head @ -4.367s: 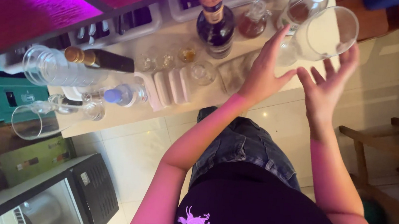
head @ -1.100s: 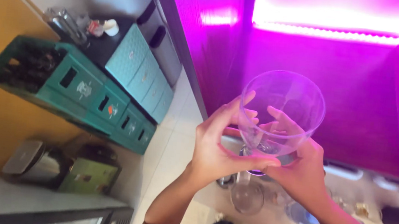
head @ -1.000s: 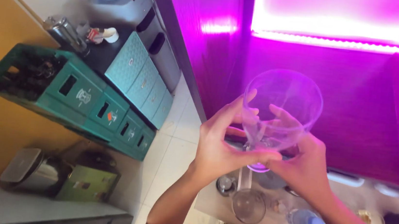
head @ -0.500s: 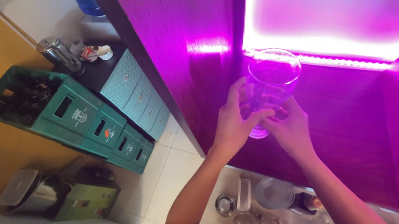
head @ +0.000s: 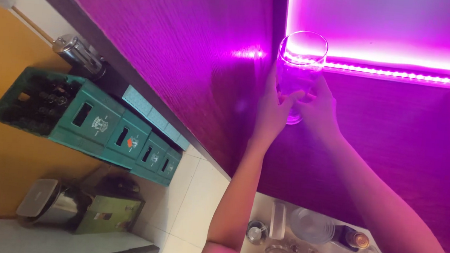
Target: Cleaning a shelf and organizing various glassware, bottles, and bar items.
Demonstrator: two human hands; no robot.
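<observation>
A tall clear glass [head: 300,62] is held up high against a dark wooden wall, just below a strip of bright pink light [head: 390,71]. My left hand [head: 271,112] grips its lower left side. My right hand [head: 319,108] wraps the lower right side and base. Both arms reach up from the bottom of the head view. The glass looks empty and catches the pink glow.
Green bottle crates [head: 93,125] stand in a row on the pale tiled floor at left. A metal canister [head: 44,208] and a green box [head: 109,217] lie below them. A counter at the bottom holds glasses [head: 311,225] and bottles [head: 349,237].
Both hands have lifted the glass from over the counter up and away toward the lit strip. The view has tilted upward with it.
</observation>
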